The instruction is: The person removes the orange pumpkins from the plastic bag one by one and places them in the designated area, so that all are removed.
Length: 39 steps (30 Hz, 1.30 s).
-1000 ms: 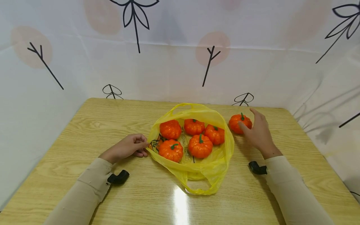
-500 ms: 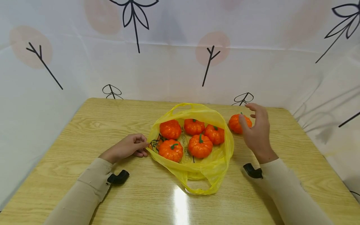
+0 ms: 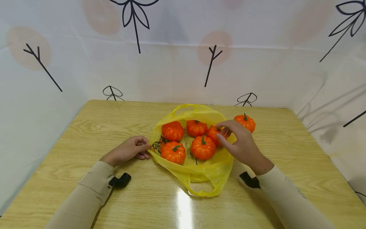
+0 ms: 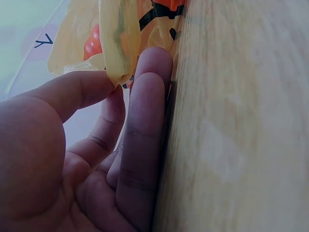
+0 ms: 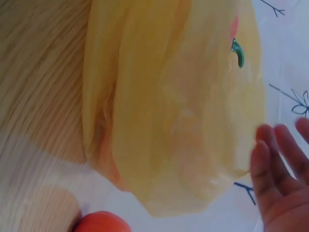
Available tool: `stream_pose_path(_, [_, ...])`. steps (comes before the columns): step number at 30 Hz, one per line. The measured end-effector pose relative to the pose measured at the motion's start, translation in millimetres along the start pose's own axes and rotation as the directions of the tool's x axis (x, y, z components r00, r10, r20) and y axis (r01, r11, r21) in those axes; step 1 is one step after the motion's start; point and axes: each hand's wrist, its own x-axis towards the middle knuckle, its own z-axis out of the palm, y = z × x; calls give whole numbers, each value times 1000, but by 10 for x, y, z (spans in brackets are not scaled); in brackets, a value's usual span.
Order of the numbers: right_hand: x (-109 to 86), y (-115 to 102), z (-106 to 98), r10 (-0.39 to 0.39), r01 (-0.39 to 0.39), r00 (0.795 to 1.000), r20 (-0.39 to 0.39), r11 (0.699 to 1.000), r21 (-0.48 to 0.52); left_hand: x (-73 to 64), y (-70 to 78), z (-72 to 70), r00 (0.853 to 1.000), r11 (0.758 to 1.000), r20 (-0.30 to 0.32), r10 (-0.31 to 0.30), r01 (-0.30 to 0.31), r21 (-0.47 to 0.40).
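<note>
A yellow plastic bag (image 3: 213, 173) lies spread on the table, its mouth toward me. Several orange toy pumpkins (image 3: 203, 148) with green stems sit inside it. My left hand (image 3: 130, 150) pinches the bag's left edge between thumb and index finger; the left wrist view shows the gathered plastic (image 4: 118, 58) at the fingertips. Over the bag's right rim reaches my right hand (image 3: 241, 144), its fingers spread and loosely bent, holding nothing. It overlaps the rightmost pumpkin (image 3: 213, 136) in the head view. Another pumpkin (image 3: 248, 123) rests outside the bag, behind my right hand.
The wood-grain table (image 3: 85, 133) meets a white printed cloth backdrop (image 3: 168, 70) at the back and both sides. Black curved pieces (image 3: 120, 180) stick out by both sleeves. One bag handle loop (image 3: 202, 193) lies toward the front.
My right hand has moved left from the loose pumpkin to over the bag's right rim, first lifting slightly. That pumpkin stays outside. The left hand keeps its hold on the bag.
</note>
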Motion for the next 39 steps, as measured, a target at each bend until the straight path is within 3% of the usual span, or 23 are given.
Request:
stream_pose_path(4, [-10,-66,29,64,-58,978,200,998,-36,-8,4,-6,1000,1000,-2,-5,5,-6])
stream_pose_path(8, [-24,-99,37,185,-152,908,376,982,-114,-11,6,0,1000,1000,-3,-9,9,-10])
stream_pose_path(11, [-29,-99,40,234,-178,857,459,971,-161,-8,6,7,1000,1000,1,-4,4,-9])
stream_pose_path(15, [-37,-86,68,238,-166,826,511,969,-183,-14,-1,4,1000,1000,-1,-3,3,0])
stream_pose_path(18, [-50,-79,101,228,-146,818,529,971,-192,-24,1,1,1000,1000,-6,-9,9,2])
stream_pose_path(23, [-93,-48,138,196,-106,824,532,975,-197,-22,12,18,1000,1000,-7,-12,12,-13])
stream_pose_path(39, [-119,54,173,200,-106,822,533,974,-202,-18,40,40,1000,1000,-10,-6,6,-22])
